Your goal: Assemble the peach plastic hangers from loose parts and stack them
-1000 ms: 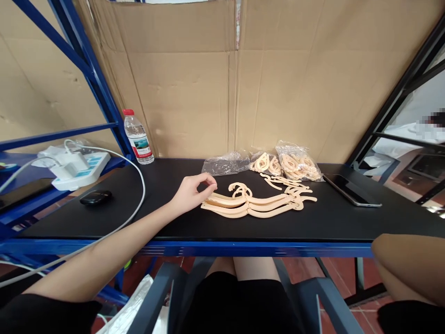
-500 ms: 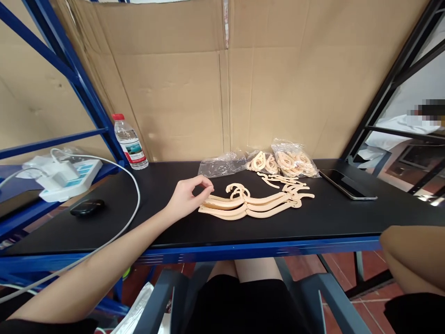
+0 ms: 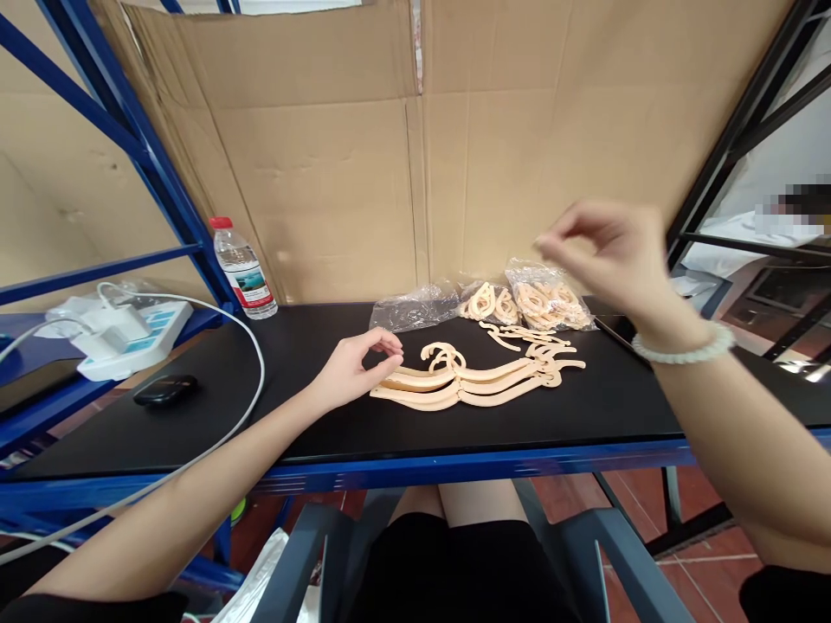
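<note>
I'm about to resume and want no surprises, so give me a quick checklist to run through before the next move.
1. Left hand positioned by the hanger pieces: ok, at their left end.
2. Left hand gripping a piece: cannot tell; its underside is hidden.
3. Right hand on the hanger pieces: not ok, raised above the tabletop.
4. Right hand free of any small part: cannot tell, motion-blurred.
5. White cable off the hanger pieces: ok, it loops to their left.
6. Bottle capped: ok, red cap on.
</note>
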A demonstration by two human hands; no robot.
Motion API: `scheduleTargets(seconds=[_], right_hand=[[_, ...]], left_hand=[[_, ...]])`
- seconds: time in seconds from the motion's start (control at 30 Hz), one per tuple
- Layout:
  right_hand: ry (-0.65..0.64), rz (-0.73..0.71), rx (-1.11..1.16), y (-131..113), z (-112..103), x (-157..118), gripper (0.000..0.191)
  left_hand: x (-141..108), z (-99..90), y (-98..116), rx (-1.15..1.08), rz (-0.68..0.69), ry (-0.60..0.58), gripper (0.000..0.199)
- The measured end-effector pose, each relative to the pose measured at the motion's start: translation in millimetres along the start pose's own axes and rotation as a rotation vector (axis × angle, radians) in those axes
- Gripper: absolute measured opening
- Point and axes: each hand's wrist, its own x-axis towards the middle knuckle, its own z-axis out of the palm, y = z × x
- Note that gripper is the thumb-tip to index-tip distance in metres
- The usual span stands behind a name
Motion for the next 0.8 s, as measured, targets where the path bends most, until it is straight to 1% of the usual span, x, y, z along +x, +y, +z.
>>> scheduleTargets(seconds=[0.03, 0.07, 0.1, 0.13, 0.17, 0.2, 0.23, 0.27, 0.3, 0.37, 0.43, 0.53, 0.67, 0.8], right_hand=[[-0.06, 0.019, 0.0, 11.1, 11.6, 0.2, 0.024], [-0.166, 0.049, 0.007, 24.0, 23.4, -1.4, 0.028], [-0.208, 0.091, 0.016, 38.1, 34.5, -4.6, 0.03], [-0.214, 0.149, 0.034, 52.4, 44.0, -9.1, 0.031], [-0.268, 0.211, 0.072, 66.0, 51.5, -14.3, 0.028], [-0.341, 0.269, 0.112, 78.4, 56.6, -19.5, 0.025], [-0.396, 0.322, 0.124, 89.1, 59.5, -24.3, 0.021], [-0.434, 0.349, 0.115, 98.1, 60.5, -28.1, 0.017], [-0.452, 0.362, 0.104, 105.4, 60.0, -30.7, 0.02], [-0.454, 0.374, 0.066, 116.4, 57.0, -32.9, 0.029], [-0.447, 0.386, 0.016, 123.8, 54.1, -32.6, 0.03], [-0.457, 0.398, -0.052, 130.1, 52.0, -31.7, 0.027], [-0.486, 0.392, -0.078, 131.8, 47.8, -32.5, 0.025], [-0.506, 0.39, -0.124, 132.2, 42.8, -33.0, 0.022]], left_hand=[[0.0, -2.0, -1.4, 0.009, 0.015, -0.065, 0.022], [-0.3, -4.0, -2.7, 0.028, 0.034, -0.143, 0.031], [-0.6, -5.6, -3.8, 0.054, 0.055, -0.225, 0.043], [-1.1, -6.5, -4.7, 0.084, 0.077, -0.304, 0.055], [-1.5, -6.6, -5.3, 0.112, 0.099, -0.373, 0.064], [-1.7, -5.9, -5.7, 0.134, 0.12, -0.421, 0.069], [-1.8, -4.3, -5.9, 0.148, 0.14, -0.448, 0.068], [-1.6, -2.0, -5.7, 0.153, 0.158, -0.459, 0.062], [-1.3, 0.7, -5.3, 0.151, 0.17, -0.458, 0.055], [-0.3, 6.3, -3.5, 0.135, 0.177, -0.436, 0.042], [0.6, 10.8, -0.7, 0.117, 0.169, -0.418, 0.036], [1.1, 13.4, 3.0, 0.111, 0.173, -0.406, 0.037], [0.3, 10.0, 1.7, 0.124, 0.168, -0.368, 0.041], [-0.1, 5.3, -3.7, 0.113, 0.103, -0.324, 0.038]])
